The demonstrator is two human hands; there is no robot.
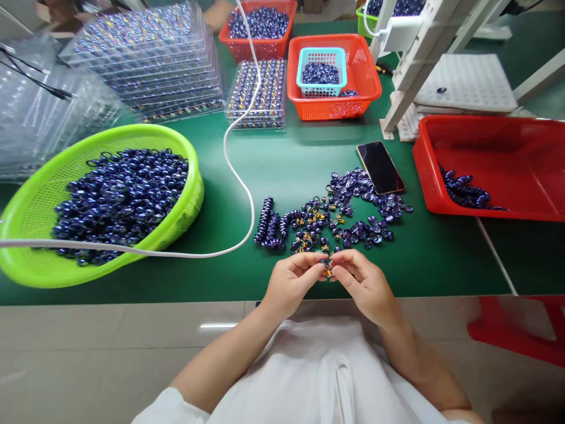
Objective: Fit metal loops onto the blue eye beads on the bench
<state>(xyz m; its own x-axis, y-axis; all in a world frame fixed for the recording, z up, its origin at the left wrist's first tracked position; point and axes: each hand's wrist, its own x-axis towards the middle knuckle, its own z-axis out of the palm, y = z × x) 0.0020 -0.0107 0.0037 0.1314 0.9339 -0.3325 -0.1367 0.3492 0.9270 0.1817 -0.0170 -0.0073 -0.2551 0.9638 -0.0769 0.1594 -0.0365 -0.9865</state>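
My left hand (pixel 293 281) and my right hand (pixel 362 281) meet at the near edge of the green table (pixel 291 159), fingertips pinched together on a small dark-blue glossy part with a yellow bit (pixel 327 266). Just beyond them lies a loose scatter of the same blue parts (pixel 348 206), some with yellow and metal pieces. To the left of it sits a short stacked row of blue parts (pixel 268 224).
A lime-green basket (pixel 26 200) heaped with blue parts stands at left, a white cable (pixel 238 176) crossing it. Clear trays (pixel 145 53) of parts are stacked behind. Orange baskets (pixel 366 76), a red bin (pixel 507 141) and a phone (pixel 380 167) sit right.
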